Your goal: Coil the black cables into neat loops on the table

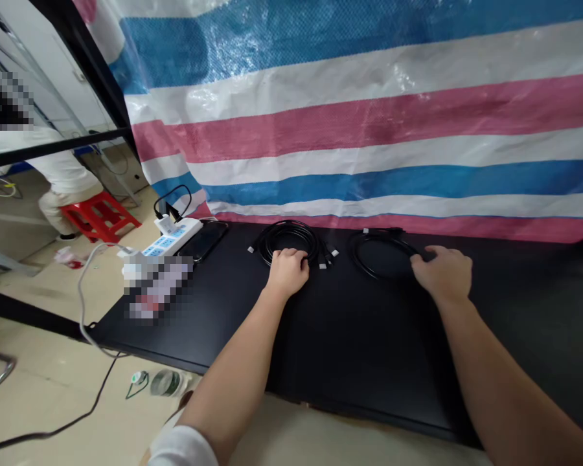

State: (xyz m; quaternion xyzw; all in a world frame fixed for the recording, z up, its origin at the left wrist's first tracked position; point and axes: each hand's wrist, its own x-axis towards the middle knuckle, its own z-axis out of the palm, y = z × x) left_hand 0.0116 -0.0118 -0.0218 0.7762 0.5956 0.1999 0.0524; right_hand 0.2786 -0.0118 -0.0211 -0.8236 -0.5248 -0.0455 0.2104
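Left hand (287,273) sits palm-down on a coiled black cable (287,238), knuckles up, fingers curled over the loops. I cannot tell whether it pinches anything or only presses. Right hand (442,275) lies loosely open, its fingertips (416,260) at the edge of a second black coil (381,254), with no clear grip. The hands are well apart, both over the black bench (369,343).

Risks, as I read them: loose connector ends (324,259) fan out just right of the left hand, so a pull on the first coil could snag them or spill the loops. The two coils lie just beside each other, and dragging either could tangle their strands. Left of the left hand, a smartphone (203,239) and a white power strip (172,236) with a plugged-in charger (164,223) sit near the coil, where a wide sweep could knock them. A white cable (81,304) runs over the bench edge further left, a possible snag. A pixelated object (158,288) near the strip stays unreadable from here.
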